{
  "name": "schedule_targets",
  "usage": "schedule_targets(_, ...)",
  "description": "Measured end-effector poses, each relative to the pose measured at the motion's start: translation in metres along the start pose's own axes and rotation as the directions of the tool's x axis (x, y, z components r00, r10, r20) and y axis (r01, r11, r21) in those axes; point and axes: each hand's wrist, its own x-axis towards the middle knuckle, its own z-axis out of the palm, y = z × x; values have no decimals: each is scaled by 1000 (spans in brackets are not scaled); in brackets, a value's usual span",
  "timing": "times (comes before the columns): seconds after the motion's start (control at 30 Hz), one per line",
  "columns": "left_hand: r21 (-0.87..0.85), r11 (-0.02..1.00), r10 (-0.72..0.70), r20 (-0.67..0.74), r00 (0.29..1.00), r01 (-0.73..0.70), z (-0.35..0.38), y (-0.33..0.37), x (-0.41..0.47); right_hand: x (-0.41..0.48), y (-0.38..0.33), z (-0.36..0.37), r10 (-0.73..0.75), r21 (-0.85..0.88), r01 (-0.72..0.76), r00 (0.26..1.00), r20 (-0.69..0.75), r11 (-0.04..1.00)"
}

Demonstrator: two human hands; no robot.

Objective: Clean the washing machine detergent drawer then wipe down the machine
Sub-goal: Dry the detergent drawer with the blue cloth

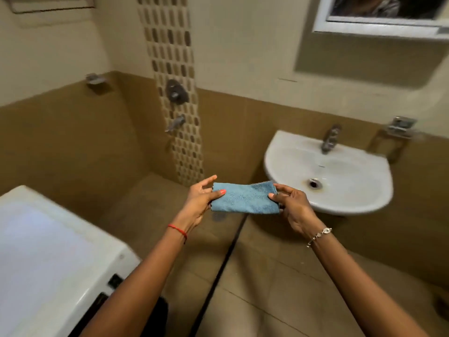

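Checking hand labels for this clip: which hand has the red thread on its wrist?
The left hand, pinching the blue cloth at its left end, has the red thread; the right hand, holding the other end, wears a silver chain bracelet instead.

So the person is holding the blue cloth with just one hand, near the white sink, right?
Not quite. Both hands hold it. In the head view the left hand pinches one end of the blue cloth and the right hand pinches the other. The rest is right: the cloth is held up near the white sink.
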Motion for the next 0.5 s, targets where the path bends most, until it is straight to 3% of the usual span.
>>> schedule_targets(0.13,87,996,1,119,993,-12,88,-13,39,8,-20,-85,-95,-94,81,983,-155,992)
schedule_targets(0.23,160,986,23,169,985,-51,145,-19,65,11,-35,-136,-177,-195,139,966,-191,971)
schedule_targets(0.5,213,975,-7,289,957,-57,257,-40,128,39,-50,-234,-168,-156,117,914,-369,981)
